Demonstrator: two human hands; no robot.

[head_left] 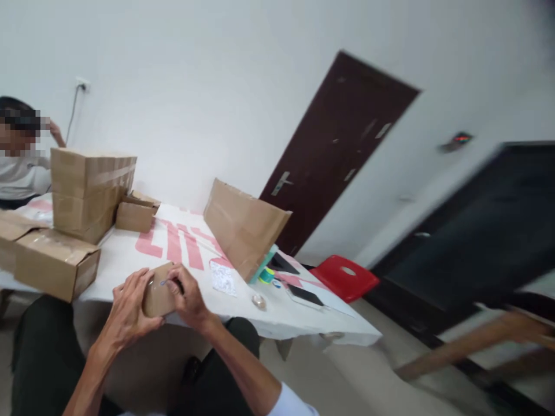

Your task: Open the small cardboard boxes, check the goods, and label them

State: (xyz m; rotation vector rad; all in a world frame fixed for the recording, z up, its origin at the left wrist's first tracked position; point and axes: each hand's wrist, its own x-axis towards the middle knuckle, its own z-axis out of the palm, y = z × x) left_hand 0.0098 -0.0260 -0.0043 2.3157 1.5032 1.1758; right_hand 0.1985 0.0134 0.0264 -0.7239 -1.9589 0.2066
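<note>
At draped table, held cardboard, pale wall, door

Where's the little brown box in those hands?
In the head view, the little brown box is low and left of centre, between the left hand and the right hand, by the covered table's near edge.

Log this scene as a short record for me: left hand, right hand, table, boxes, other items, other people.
Left hand: grips a small cardboard box
Right hand: pinches a small object at the box; too blurred to identify
Table: white covering, red markings
Boxes: several brown cartons, left
Other items: green roll, red seat, right
Other people: one person, far left
</note>
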